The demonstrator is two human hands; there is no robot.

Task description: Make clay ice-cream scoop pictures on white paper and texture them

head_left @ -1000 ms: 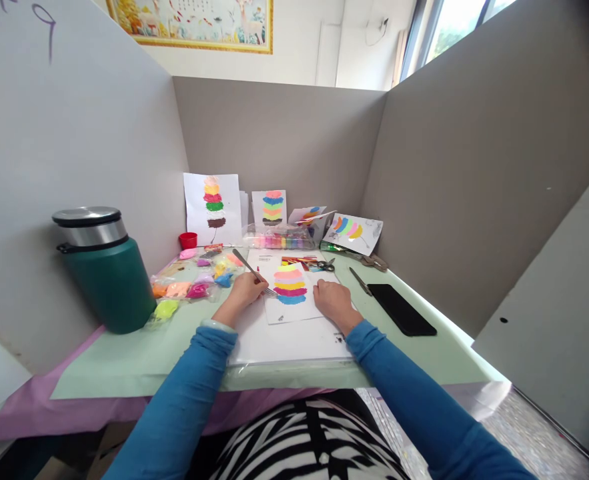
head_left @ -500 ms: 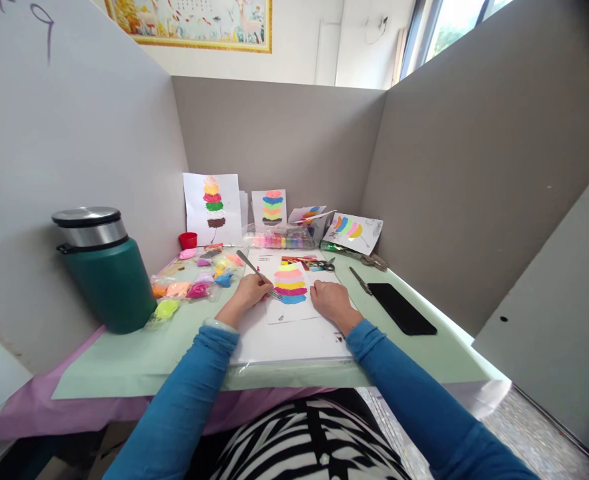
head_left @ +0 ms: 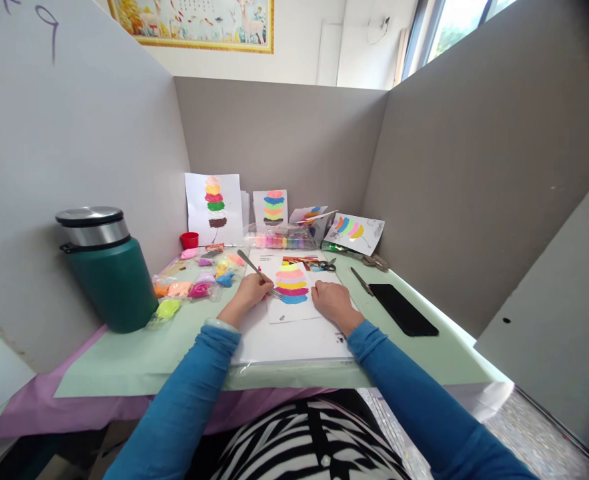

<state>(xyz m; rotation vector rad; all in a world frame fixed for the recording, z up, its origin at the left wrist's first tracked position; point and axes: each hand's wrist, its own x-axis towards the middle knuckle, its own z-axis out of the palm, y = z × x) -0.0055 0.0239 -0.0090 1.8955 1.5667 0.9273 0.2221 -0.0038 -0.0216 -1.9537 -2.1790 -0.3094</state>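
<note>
A metal fork [head_left: 248,262] is gripped in my left hand [head_left: 253,292], its handle slanting up and away to the left. Its tines lie at the left end of the blue band, lowest of the coloured clay bands [head_left: 292,283] on a small white card [head_left: 301,315]. Above the blue come magenta, yellow, pale pink and bright yellow bands. My right hand [head_left: 331,301] rests at the card's right edge with the fingers curled in; what lies under them is hidden. White paper [head_left: 284,347] is spread beneath the card.
A green flask [head_left: 109,280] stands at the left, beside bagged clay pieces [head_left: 201,289]. Scissors [head_left: 327,265] lie behind the card. To the right are a black phone [head_left: 403,311] and a knife-like tool [head_left: 361,281]. Decorated cards [head_left: 274,208] lean at the back partition.
The whole view has shifted very slightly. Both hands and the fork keep nearly the same place on the card.
</note>
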